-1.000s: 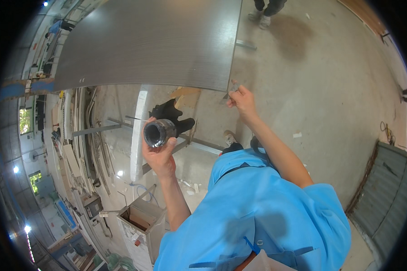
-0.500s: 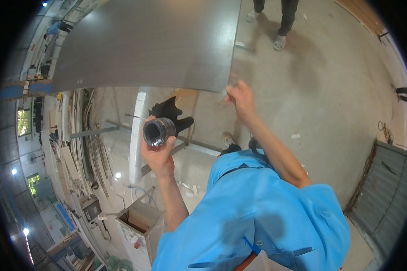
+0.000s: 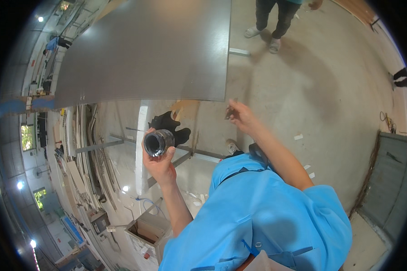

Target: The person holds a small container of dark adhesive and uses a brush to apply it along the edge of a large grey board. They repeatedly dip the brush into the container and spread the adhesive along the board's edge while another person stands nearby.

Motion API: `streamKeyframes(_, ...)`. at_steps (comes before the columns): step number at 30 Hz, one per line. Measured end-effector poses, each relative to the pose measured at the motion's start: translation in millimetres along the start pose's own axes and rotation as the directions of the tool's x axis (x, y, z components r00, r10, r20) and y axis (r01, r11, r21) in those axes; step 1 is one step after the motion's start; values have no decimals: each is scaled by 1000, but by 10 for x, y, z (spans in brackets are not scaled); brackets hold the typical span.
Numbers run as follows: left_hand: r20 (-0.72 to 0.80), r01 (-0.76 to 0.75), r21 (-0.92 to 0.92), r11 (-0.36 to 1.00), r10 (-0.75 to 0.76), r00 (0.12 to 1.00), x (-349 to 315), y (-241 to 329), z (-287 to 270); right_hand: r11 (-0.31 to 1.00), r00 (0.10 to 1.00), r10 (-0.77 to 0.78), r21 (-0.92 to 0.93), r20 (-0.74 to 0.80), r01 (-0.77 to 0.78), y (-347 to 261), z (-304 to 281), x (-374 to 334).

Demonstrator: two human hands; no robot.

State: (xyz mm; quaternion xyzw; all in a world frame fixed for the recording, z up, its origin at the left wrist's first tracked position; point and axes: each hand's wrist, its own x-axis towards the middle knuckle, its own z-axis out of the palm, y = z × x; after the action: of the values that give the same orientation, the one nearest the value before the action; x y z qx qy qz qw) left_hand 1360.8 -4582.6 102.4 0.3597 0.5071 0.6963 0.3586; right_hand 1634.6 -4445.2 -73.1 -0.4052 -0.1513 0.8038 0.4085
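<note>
My left hand [image 3: 160, 167] is wrapped round a roll of shiny black tape or film [image 3: 154, 143], its hollow core turned up toward me. Just beyond the roll is a black, jagged-edged thing [image 3: 169, 123]; whether it is joined to the roll I cannot tell. My right hand [image 3: 243, 118] pinches a small, thin dark piece [image 3: 229, 113] whose kind is unclear. It hangs off the near right corner of a large dark grey panel [image 3: 149, 58], apart from it.
Metal support bars [image 3: 181, 159] and a white beam [image 3: 142, 144] stand below the panel. An open-topped box [image 3: 147, 230] is at lower left, near stacked strips [image 3: 83, 149]. Another person [image 3: 276, 22] stands at the far right of the panel. A grey metal sheet [image 3: 384, 171] lies at right.
My right hand has drawn back toward me from the panel's corner. The panel sits slightly lower and further left in view. More of the other person shows. My left hand keeps the roll.
</note>
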Motion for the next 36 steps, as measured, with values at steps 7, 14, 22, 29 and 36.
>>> streamKeyframes(7, 53, -15, 0, 1000, 15, 998, -108, 46, 217, 959, 969, -67, 282, 237, -3, 25, 60, -101)
streamKeyframes(14, 91, -18, -5, 1000, 18, 996, -163, 57, 393, 939, 965, -225, 295, 139, 176, 147, -116, -176)
streamKeyframes(22, 90, -10, -34, 999, 13, 996, -315, 96, 726, 956, 956, -292, -21, -12, 292, -269, -200, -616)
streamKeyframes(29, 124, 5, -39, 999, 0, 992, -531, 156, 1174, 132, 948, -194, -951, 253, 281, -442, -1050, -888)
streamKeyframes(36, 119, -41, -8, 999, 41, 992, -766, 229, 1530, 52, 944, -314, -994, -104, -92, -384, -2240, -1358)
